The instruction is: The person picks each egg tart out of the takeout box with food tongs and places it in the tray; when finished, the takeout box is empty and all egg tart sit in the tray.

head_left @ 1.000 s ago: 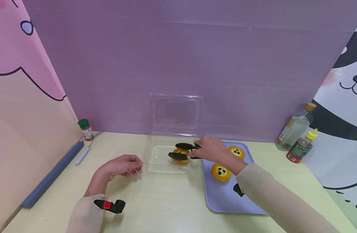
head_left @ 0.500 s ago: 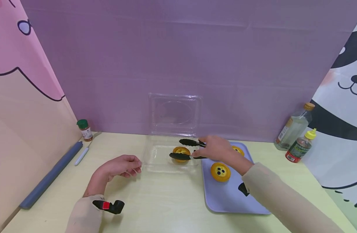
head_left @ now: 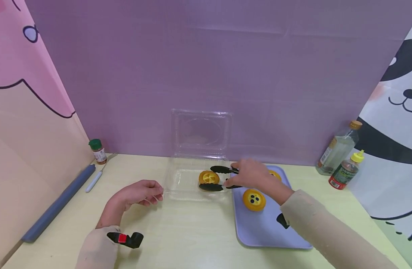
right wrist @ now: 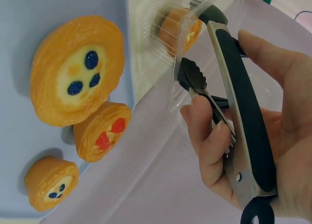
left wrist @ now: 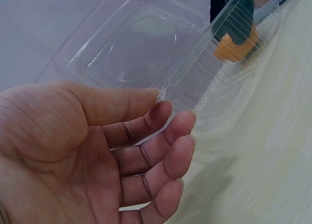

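A clear clamshell box (head_left: 183,178) stands open on the table, its lid (head_left: 200,132) upright. One yellow pastry (head_left: 208,176) lies inside it. My right hand (head_left: 239,175) grips black tongs (head_left: 220,178), whose tips are spread on either side of that pastry. In the right wrist view the fingers wrap the tongs (right wrist: 243,102), with the pastry (right wrist: 180,24) behind the box wall. My left hand (head_left: 154,194) rests on the table by the box's left rim, fingers loosely curled and holding nothing. I cannot tell whether it touches the box (left wrist: 146,48).
A lavender tray (head_left: 263,228) at the right holds a blueberry pastry (head_left: 254,199) and others (right wrist: 102,131) behind my hand. Two bottles (head_left: 338,151) stand at the far right. A spice jar (head_left: 98,150), a white-handled tool (head_left: 96,177) and a grey-blue roll (head_left: 58,203) lie at the left.
The tongs have spread apart and slid a little to the right, leaving the pastry lying in the box. My left hand has stayed where it was.
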{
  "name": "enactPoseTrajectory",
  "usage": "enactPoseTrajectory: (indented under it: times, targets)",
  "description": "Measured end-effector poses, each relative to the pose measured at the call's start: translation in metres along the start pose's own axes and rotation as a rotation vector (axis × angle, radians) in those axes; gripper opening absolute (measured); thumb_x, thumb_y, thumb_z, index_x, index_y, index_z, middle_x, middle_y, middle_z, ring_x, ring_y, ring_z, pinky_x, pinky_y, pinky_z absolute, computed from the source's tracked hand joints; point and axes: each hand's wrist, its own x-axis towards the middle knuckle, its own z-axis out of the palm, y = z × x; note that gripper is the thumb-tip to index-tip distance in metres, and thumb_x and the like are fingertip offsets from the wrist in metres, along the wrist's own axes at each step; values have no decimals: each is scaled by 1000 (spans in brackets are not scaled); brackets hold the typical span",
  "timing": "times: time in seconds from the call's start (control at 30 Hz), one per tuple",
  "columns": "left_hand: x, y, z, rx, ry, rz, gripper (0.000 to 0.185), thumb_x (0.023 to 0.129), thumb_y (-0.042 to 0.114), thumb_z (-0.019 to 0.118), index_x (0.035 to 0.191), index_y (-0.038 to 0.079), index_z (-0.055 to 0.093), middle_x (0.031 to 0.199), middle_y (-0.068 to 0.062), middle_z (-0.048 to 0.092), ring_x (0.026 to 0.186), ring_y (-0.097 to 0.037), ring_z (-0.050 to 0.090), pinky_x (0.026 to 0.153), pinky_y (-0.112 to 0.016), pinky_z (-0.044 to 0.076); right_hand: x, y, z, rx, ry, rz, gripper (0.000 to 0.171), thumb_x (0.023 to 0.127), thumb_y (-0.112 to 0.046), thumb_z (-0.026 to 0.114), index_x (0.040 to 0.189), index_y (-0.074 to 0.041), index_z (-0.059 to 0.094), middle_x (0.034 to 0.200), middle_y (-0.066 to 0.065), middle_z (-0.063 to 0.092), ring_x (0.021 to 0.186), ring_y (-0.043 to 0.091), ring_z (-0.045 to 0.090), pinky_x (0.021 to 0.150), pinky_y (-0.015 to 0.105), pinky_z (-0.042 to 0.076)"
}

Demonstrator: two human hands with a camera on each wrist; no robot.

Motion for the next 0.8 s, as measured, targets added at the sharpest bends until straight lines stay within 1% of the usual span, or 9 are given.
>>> enactPoseTrajectory:
  times: [0.03, 0.07, 0.2, 0.3, 0.43, 0.5, 0.6, 0.7, 0.8]
  targets:
    - [0, 0, 0, 1, 0, -1, 31, 103, 26, 55, 112, -3, 59, 99, -7, 68, 89, -21, 64, 77, -34, 50, 1, -1, 1, 2, -7, 8, 82, 76, -64, 76, 141, -16, 59, 118, 8, 73, 66, 18, 58, 52, 29, 42]
    - [0, 0, 0, 1, 2, -3, 31, 103, 26, 55, 112, -3, 59, 98, -7, 68, 89, -21, 64, 77, -34, 50, 1, -1, 3, -2, -7, 11, 82, 77, -64, 76, 141, -16, 58, 123, 9, 71, 68, 18, 57, 52, 29, 42]
    - [0, -1, 1, 2, 4, -3, 30, 103, 25, 55, 112, -3, 59, 97, -6, 67, 88, -21, 64, 76, -33, 50, 3, -2, 7, -19, -6, 14, 79, 78, -63, 74, 141, -18, 59, 130, 10, 68, 82, 20, 61, 55, 29, 45]
    - [0, 0, 0, 2, 1, 1, 30, 103, 25, 55, 112, -3, 59, 97, -6, 67, 89, -21, 64, 77, -33, 50, 3, -2, 9, -18, 8, 11, 75, 80, -61, 73, 140, -18, 60, 130, 9, 68, 87, 21, 63, 58, 29, 47]
    - [0, 0, 0, 5, 4, 3, 30, 103, 25, 55, 112, -4, 59, 97, -6, 67, 89, -20, 65, 78, -34, 51, 3, 0, 10, -14, 31, 1, 70, 82, -59, 73, 138, -18, 62, 126, 7, 70, 85, 20, 63, 58, 28, 46]
    - [0, 0, 0, 6, 5, 2, 30, 103, 25, 55, 112, -4, 59, 97, -6, 67, 89, -20, 65, 78, -34, 51, 3, 0, 10, -9, 39, -5, 68, 82, -58, 73, 137, -18, 63, 122, 7, 72, 82, 20, 63, 56, 28, 45]
    - [0, 0, 0, 6, 3, -3, 30, 103, 25, 55, 112, -3, 60, 98, -6, 67, 89, -20, 65, 78, -34, 51, 3, 0, 12, 1, 54, -11, 66, 83, -58, 72, 136, -18, 64, 122, 7, 72, 78, 19, 62, 52, 29, 42]
    - [0, 0, 0, 8, 2, -7, 30, 103, 25, 55, 112, -3, 60, 98, -6, 68, 89, -20, 64, 78, -34, 51, 3, 1, 13, 15, 68, -15, 65, 84, -58, 72, 135, -19, 64, 125, 7, 71, 75, 18, 60, 51, 29, 40]
    - [1, -2, 0, 9, 4, -8, 30, 103, 26, 55, 113, -3, 59, 98, -7, 68, 89, -20, 64, 78, -34, 51, 2, 0, 15, 27, 82, -24, 65, 84, -59, 71, 136, -21, 64, 121, 6, 73, 69, 17, 57, 50, 29, 36]
